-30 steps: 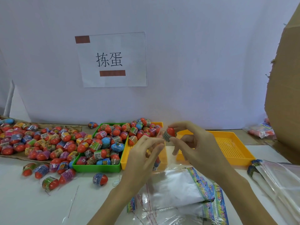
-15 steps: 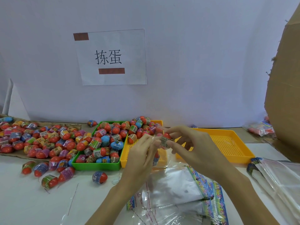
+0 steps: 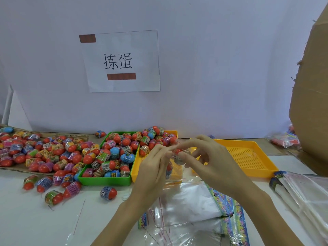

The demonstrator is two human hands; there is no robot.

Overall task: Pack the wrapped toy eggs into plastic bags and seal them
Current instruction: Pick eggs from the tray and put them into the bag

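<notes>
The two hands meet above the near edge of the half-full yellow tray (image 3: 136,173), and the room around them is narrow: the green tray (image 3: 106,181) full of eggs stands just to the left of the left hand (image 3: 152,167), and the perforated yellow tray (image 3: 248,157) lies just behind and to the right of the right hand (image 3: 209,157). Below the wrists the white table (image 3: 35,219) has more free surface, with a stack of flat plastic bags (image 3: 186,206) lying directly under the forearms. A second pile of clear bags (image 3: 305,194) is to the right of the right forearm, and a cardboard box (image 3: 312,103) closes that side. The right hand pinches a wrapped toy egg (image 3: 178,153) between thumb and fingertips; the egg is red with a printed band, and mostly hidden by the fingers. The left hand, fingers curled, holds a clear plastic bag (image 3: 174,173) that hangs down from both hands; a second egg seems to sit inside it. A loose heap of eggs (image 3: 35,153) spreads far to the left of the left hand, and a single egg (image 3: 108,192) lies on the table near the left wrist.
</notes>
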